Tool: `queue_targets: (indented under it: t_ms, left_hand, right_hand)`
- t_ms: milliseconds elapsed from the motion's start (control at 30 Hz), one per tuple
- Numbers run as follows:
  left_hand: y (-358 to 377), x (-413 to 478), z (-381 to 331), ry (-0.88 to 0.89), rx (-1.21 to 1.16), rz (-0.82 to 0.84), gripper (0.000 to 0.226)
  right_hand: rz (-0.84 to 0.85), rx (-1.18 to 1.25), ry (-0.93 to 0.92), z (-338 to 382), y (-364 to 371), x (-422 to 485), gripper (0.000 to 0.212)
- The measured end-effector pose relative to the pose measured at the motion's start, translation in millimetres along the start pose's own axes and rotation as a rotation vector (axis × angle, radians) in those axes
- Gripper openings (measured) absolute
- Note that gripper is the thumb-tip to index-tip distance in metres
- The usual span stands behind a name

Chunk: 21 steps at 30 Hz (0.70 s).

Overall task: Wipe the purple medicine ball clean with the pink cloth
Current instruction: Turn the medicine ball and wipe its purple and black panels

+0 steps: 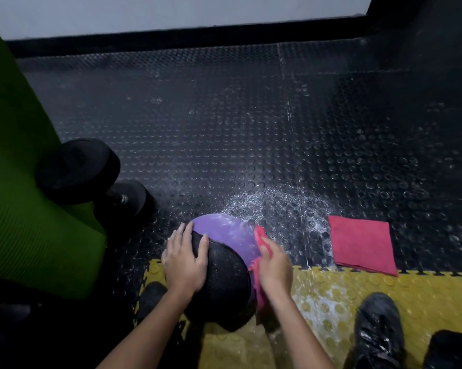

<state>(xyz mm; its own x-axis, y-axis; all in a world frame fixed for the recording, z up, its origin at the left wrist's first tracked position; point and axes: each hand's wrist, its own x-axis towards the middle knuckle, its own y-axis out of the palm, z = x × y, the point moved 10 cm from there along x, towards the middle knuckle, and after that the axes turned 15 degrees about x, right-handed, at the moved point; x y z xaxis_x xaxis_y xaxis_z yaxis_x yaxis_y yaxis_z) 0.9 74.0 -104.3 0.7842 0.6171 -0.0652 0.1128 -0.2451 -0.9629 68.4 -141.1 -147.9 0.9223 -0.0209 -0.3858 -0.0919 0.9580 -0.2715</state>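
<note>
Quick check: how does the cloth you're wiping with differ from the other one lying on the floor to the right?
The held cloth is bunched up, gripped by the right hand against the side of the medicine ball. The folded cloth lies flat and squared on the floor, apart from the ball and untouched. The held cloth looks brighter pink, the folded cloth a deeper red-pink. Both are plain fabric.

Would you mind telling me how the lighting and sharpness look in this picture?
Head view: dim, with the pale wall brightest; wide-angle bending bows the floor edge; white specks glint beside the purple medicine ball; the right hand and pink cloth look slightly soft.
</note>
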Motion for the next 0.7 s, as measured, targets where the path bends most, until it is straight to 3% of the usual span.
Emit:
queue_targets:
  t_ms: [33,100,267,333,400,433,500,600,700]
  left_hand:
    - [0.0,-0.3,-1.9,0.012,0.010,0.006,0.089]
    - [0.7,1.3,-2.7,0.023,0.016,0.010,0.089]
    - [-1.3,3.7,6.0,0.001,-0.026,-0.016,0.089]
    - [-1.8,1.2,3.6,0.009,-0.013,-0.008,0.089]
    - [-0.9,-0.9,-2.0,0.028,0.023,0.007,0.089]
    - [-0.4,-1.5,-5.4,0.036,0.041,0.011,0.089]
    - [-0.6,-1.3,-11.2,0.050,0.065,0.007,0.089]
    - [0.4,0.6,-17.7,0.063,0.074,0.004,0.088]
    - [0.8,-1.2,-20.3,0.094,0.081,-0.005,0.086]
  right_hand:
    - [-0.006,0.028,0.092,-11.9,-4.8,2.7,0.029]
    - [-0.027,-0.119,0.062,-4.0,-4.3,-2.1,0.030]
    - [-0.075,-0.294,-0.620,80.6,36.0,-48.6,0.027]
    - [0.034,-0.311,-0.491,71.2,37.5,-21.1,0.028]
    - [0.154,-0.185,-0.116,35.6,31.3,18.1,0.028]
    - [0.167,-0.113,0.044,22.6,24.3,29.4,0.028]
    - [0.123,-0.120,0.145,18.8,13.0,36.0,0.026]
    - [0.064,-0.370,-0.102,48.0,21.8,5.3,0.029]
    - [-0.009,-0.358,-0.490,93.1,36.9,-43.3,0.031]
